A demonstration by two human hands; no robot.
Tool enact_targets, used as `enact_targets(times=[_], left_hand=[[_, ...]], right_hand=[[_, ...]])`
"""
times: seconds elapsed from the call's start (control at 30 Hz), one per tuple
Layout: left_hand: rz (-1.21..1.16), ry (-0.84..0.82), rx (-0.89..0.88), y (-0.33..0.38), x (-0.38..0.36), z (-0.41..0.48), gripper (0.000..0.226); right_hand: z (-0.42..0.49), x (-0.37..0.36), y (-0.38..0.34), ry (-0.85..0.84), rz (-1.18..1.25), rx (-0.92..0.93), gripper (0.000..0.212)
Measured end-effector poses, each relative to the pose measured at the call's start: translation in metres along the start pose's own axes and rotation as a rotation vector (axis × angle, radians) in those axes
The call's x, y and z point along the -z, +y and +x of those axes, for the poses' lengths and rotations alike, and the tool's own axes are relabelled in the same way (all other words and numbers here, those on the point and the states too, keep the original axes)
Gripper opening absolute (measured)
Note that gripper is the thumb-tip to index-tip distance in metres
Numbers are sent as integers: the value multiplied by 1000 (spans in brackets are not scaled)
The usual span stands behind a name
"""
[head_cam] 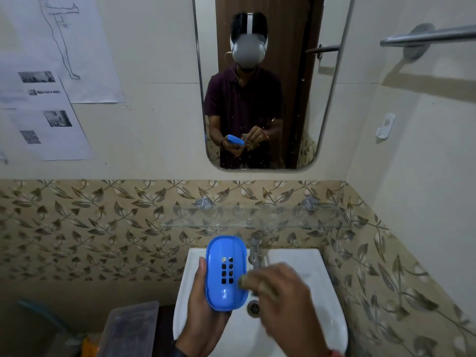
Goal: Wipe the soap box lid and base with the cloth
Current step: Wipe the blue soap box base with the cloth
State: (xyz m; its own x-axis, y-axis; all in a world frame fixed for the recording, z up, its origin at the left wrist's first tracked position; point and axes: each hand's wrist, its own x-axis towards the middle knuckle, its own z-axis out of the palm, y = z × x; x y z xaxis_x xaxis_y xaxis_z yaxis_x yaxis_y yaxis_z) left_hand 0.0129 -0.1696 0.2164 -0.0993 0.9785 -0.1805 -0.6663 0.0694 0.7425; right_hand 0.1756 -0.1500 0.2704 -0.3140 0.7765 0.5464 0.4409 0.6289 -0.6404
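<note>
A home bathroom: washbasin [304, 266], wall mirror [332, 73], towel bar [427, 36], tiled wall [77, 228].

I see my left hand [199, 307] gripping the soap box base [226, 273] above the sink [309, 274]; my right hand [286, 302] presses the cloth [243, 280] right of that grip, tap [255, 256] just behind.

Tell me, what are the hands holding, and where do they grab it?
Left hand cups the blue soap box piece by its lower left side. Right hand, blurred, pinches the cloth against it.

White sink [309, 269] with drain [254, 308], glass shelf [257, 218], wall mirror [260, 81], towel bar [427, 36], printed papers [49, 114]
</note>
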Motion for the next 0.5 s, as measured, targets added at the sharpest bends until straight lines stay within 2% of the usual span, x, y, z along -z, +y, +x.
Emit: enact_targets(times=[0.07,0.17,0.3,0.4,0.5], left_hand=[[11,-7,-4,2,0,1,70],[45,-14,21,0,-3,1,71],[-80,-13,30,-4,-9,3,68],[-121,-4,49,-5,-2,6,68],[-55,54,50,-8,9,10,71]], right_hand=[[22,12,6,87,-57,-70,39],[44,14,3,161,-38,-27,37],[32,-11,1,-47,50,17,36],[6,-28,11,-64,4,-12,39],[-16,-38,19,-52,-35,-51,40]])
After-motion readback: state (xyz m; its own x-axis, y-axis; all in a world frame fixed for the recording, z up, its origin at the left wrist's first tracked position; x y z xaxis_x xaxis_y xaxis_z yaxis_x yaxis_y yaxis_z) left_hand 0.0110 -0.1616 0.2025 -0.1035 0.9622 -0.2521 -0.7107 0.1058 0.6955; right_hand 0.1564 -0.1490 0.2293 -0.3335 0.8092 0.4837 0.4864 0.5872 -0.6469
